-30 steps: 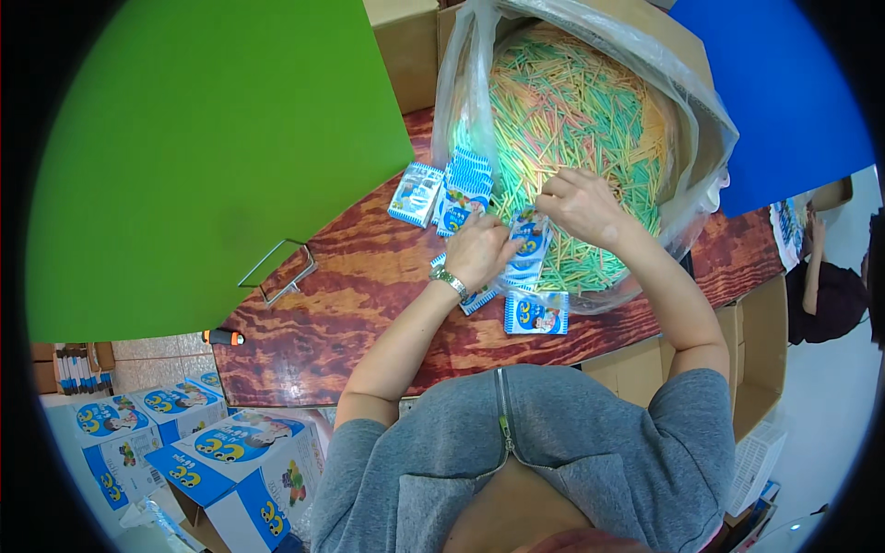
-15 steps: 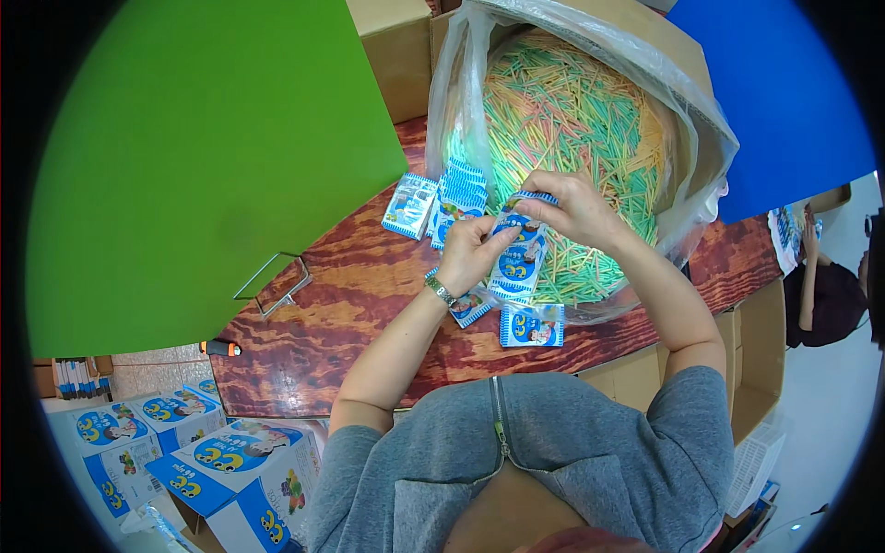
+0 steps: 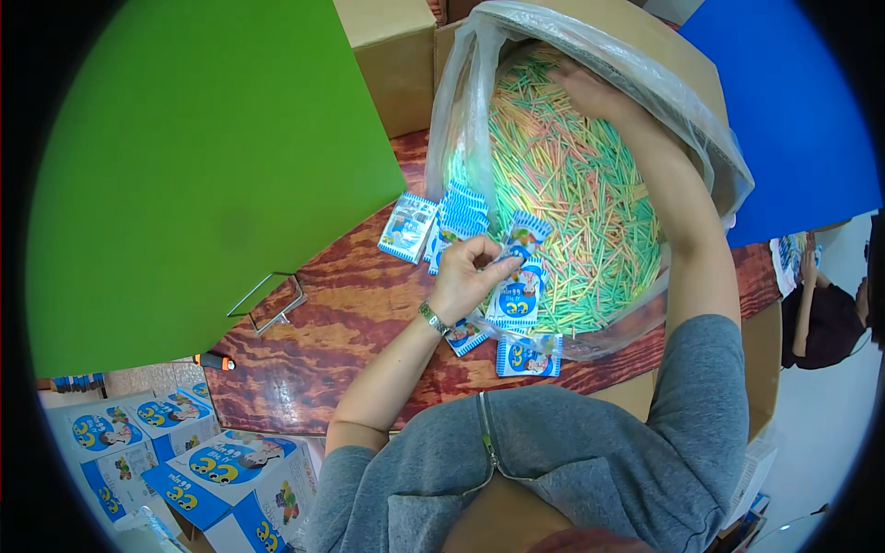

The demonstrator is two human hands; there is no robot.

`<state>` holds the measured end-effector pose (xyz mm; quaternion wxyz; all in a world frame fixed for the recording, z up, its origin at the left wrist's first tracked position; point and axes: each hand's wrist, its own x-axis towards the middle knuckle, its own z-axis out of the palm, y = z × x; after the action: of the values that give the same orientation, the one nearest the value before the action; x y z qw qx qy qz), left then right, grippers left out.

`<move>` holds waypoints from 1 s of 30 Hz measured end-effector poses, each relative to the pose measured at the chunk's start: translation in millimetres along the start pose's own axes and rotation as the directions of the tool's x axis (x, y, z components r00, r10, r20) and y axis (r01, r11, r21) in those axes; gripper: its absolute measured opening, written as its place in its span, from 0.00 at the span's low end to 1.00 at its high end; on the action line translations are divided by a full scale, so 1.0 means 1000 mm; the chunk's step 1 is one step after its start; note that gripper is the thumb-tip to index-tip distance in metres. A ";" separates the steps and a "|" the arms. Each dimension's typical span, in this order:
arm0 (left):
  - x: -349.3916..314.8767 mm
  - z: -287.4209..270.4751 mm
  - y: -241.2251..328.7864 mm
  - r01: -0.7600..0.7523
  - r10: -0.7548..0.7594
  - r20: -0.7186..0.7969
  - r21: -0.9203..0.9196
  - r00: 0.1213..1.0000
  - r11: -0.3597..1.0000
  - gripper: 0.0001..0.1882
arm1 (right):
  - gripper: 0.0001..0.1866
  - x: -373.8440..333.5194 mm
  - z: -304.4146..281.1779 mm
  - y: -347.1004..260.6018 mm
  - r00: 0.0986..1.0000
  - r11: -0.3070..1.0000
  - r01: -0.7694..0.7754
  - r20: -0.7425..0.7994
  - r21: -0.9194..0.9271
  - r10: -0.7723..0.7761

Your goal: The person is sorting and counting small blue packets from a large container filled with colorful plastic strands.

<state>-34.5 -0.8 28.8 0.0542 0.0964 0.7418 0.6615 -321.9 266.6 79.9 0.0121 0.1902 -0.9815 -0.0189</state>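
My left hand (image 3: 466, 275) pinches the edge of a blue-and-white packet (image 3: 527, 232) between thumb and fingers, over the near left side of a heap of thin sticks (image 3: 572, 203) in pastel green, yellow and pink. Just below it lies another such packet (image 3: 516, 300). My right hand (image 3: 590, 92) reaches to the far end of the heap with its fingers stretched out over the sticks; nothing shows in them. Clear plastic lining (image 3: 475, 101) surrounds the heap inside a cardboard box (image 3: 682, 46).
More packets (image 3: 461, 214) lie left of the heap, with a single packet (image 3: 528, 355) at the near side. A green panel (image 3: 212, 175) and a blue panel (image 3: 784, 111) flank the wooden table (image 3: 341, 323). Printed cartons (image 3: 230, 470) stand lower left. A person (image 3: 825, 313) works at far right.
My right hand has left the packet and moved away to the far end of the heap. My left hand stays at the packet, slightly lower in view.
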 end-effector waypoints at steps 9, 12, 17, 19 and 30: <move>-0.006 -0.013 -0.007 0.008 -0.009 -0.035 -0.014 0.999 1.000 0.12 | 0.30 0.012 0.011 -0.014 0.976 0.950 -0.216 0.058 0.225 0.209; -0.005 -0.010 -0.006 -0.024 0.023 -0.034 -0.007 0.999 1.000 0.11 | 0.36 0.012 0.009 -0.004 0.962 0.904 -0.267 0.149 0.333 0.229; -0.003 -0.004 -0.002 -0.040 0.040 -0.005 -0.012 0.999 0.999 0.10 | 0.26 0.011 0.035 0.028 0.997 0.998 -0.063 0.043 -0.015 0.064; -0.010 -0.009 -0.003 -0.063 0.063 -0.053 0.004 0.997 0.998 0.10 | 0.25 0.003 0.005 -0.004 0.995 0.996 -0.050 0.091 0.068 0.044; 0.012 0.002 0.026 0.003 -0.036 -0.073 -0.414 0.997 0.910 0.08 | 0.18 -0.118 -0.047 -0.045 0.950 0.831 0.151 0.153 0.535 -0.271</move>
<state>-43.8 6.8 54.9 0.0505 0.0489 0.5875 0.8061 -194.0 267.8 123.4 -0.1516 0.2910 -0.9180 0.2227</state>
